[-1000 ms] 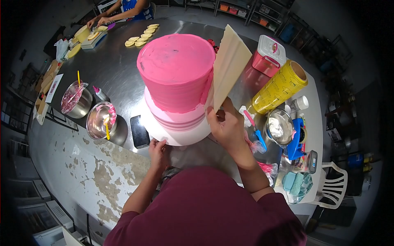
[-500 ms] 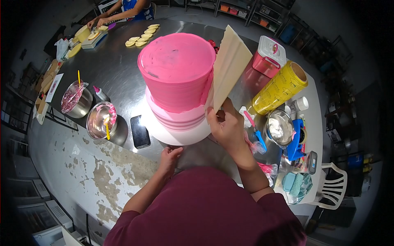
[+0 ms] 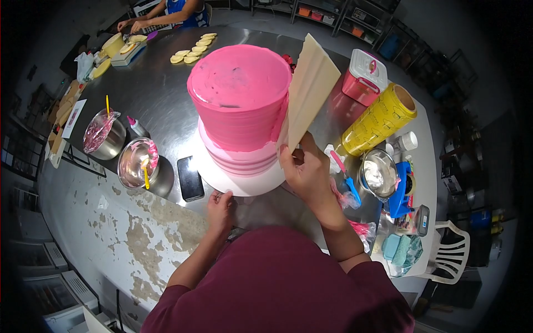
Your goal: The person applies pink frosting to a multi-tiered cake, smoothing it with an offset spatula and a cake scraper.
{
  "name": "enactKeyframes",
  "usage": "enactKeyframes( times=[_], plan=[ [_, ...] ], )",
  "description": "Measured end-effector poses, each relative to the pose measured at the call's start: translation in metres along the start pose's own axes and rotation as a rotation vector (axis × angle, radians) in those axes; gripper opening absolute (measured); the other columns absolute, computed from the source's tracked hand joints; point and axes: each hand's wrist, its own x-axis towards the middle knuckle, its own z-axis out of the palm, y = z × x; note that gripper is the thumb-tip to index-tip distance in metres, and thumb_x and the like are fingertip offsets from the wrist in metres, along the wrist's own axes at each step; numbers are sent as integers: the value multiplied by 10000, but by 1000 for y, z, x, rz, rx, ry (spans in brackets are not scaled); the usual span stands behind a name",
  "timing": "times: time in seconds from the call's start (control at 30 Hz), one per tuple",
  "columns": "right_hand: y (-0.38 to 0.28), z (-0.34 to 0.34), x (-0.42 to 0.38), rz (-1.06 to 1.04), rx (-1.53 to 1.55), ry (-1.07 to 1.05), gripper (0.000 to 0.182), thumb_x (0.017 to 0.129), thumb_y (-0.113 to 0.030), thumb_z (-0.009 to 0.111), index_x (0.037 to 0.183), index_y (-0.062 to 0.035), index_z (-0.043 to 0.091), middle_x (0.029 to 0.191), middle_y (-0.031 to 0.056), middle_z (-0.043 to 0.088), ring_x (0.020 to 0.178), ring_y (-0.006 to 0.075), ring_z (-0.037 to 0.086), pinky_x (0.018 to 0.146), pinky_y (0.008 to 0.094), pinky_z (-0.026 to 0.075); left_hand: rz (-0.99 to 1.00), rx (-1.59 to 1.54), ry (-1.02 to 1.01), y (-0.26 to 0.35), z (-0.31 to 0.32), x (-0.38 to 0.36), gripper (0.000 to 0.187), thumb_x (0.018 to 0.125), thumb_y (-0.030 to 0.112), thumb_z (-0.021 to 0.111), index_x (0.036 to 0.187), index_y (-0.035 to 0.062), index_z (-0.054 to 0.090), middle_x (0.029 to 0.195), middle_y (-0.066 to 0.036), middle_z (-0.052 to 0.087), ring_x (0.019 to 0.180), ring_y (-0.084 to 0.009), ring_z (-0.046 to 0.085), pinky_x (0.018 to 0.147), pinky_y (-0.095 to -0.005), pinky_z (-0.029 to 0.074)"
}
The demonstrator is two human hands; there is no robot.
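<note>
A tall pink-frosted cake (image 3: 239,83) stands on a lower pink tier (image 3: 239,162) with ridged bands, over a white round cake board (image 3: 250,186). Patchy dark marks show on its smooth top. My right hand (image 3: 305,169) is closed around the lower end of a long cream-coloured cake scraper (image 3: 311,83), which stands upright against the cake's right side. At the board's front edge, my left hand (image 3: 221,208) pinches the rim with thumb and fingers. A black phone (image 3: 191,178) lies just left of the board.
Left are metal bowls (image 3: 129,172) with yellow-handled utensils and a pink-tipped bottle (image 3: 137,127). Right are a yellow wrap roll (image 3: 383,119), a lidded pink container (image 3: 363,80), a blue-pink spatula (image 3: 348,180) and a bowl of white cream (image 3: 379,173). Another person's hands (image 3: 136,25) work at the far left.
My left hand has moved slightly up and left, onto the board's front rim. The cake's top marks have shifted a little, as if turned. My right hand and the scraper stay put.
</note>
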Motion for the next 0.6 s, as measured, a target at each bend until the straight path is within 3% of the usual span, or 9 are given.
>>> enactKeyframes(
  times=[0.13, 0.27, 0.6],
  plan=[
    [0, 0, -1, 3, -22, -6, 236, 789, -69, 533, 981, 51, 466, 664, 128, 595, 585, 186, 628, 493, 260, 485, -38, 7, -59, -10, 8, -8, 387, 724, 109, 649, 1040, 0, 454, 852, -27, 555, 734, -96, 501, 665, -234, 393],
    [-2, 1, 0, 17, -3, 12, 245, 785, -70, 541, 987, 50, 470, 675, 135, 593, 581, 191, 628, 491, 264, 487, -213, 79, -223, -9, 11, -17, 352, 720, 141, 653, 988, 18, 462, 903, -42, 535, 791, -118, 506, 700, -251, 387],
    [-2, 3, 2, -39, -28, 24, 248, 775, -66, 543, 986, 47, 480, 720, 149, 593, 595, 211, 633, 507, 280, 495, 49, -163, -50, 28, 3, 3, 243, 733, 144, 597, 946, 106, 486, 854, 30, 542, 743, -73, 504, 651, -223, 356]
  ],
)
